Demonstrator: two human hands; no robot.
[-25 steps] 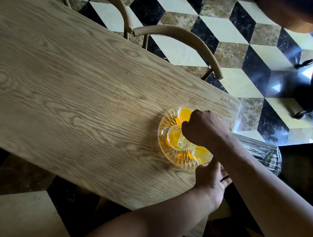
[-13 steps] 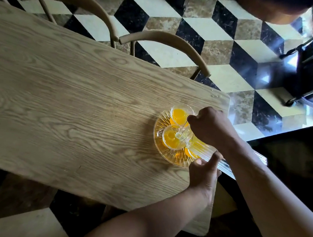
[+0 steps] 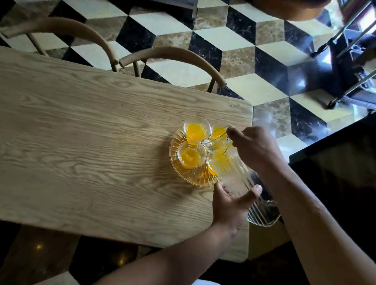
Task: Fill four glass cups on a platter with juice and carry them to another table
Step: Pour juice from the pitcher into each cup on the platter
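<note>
Lower centre of frame: left hand [image 3: 231,203] is reaching in, fingers and thumb spreading around the lower body of the ribbed glass jug [image 3: 237,176], cradling it from below rather than clamping. Just above, right hand [image 3: 256,148] is curling tight on the jug's top end near the spout, tipping it over the platter [image 3: 179,165].

Platter is sitting right of centre on the table [image 3: 87,142], near the table's right edge. Four cups [image 3: 190,154] are clustering on it, all showing orange juice; the two under the jug are partly hidden, so levels there are unclear.

Risk, my read: jug looks nearly empty and is hanging right over the rims, so a dip could be knocking a cup over. Platter that close to the edge plus full, touching cups means slosh on lift.

Far side: two chair backs [image 3: 173,57], checkered floor.
</note>
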